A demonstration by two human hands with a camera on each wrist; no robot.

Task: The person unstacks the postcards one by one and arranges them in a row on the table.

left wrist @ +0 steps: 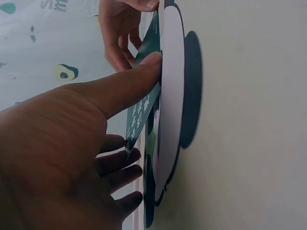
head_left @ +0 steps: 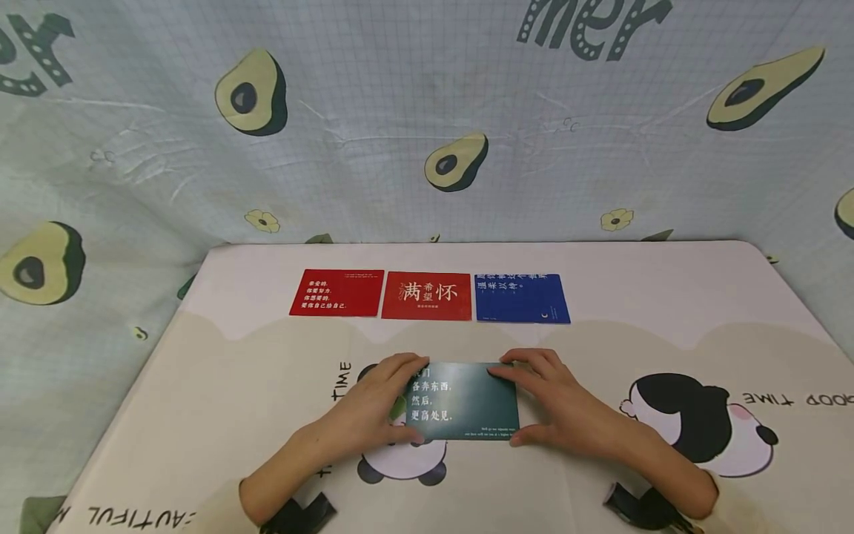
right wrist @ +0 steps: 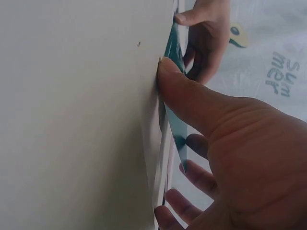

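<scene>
A dark green card with white printed characters is held between both hands, over the panda picture on the tabletop. The left hand grips its left side, thumb at the near corner and fingers toward the far one. On the opposite side the right hand holds it the same way. In the left wrist view the card slants, its far edge raised from the tabletop. The right wrist view shows the right thumb on the near edge of the card, with fingertips at its far edge.
Beyond the hands lie two red cards and a blue card in a row. The pale table mat bears cartoon prints, including a black-and-white dog. An avocado-patterned cloth hangs behind the table.
</scene>
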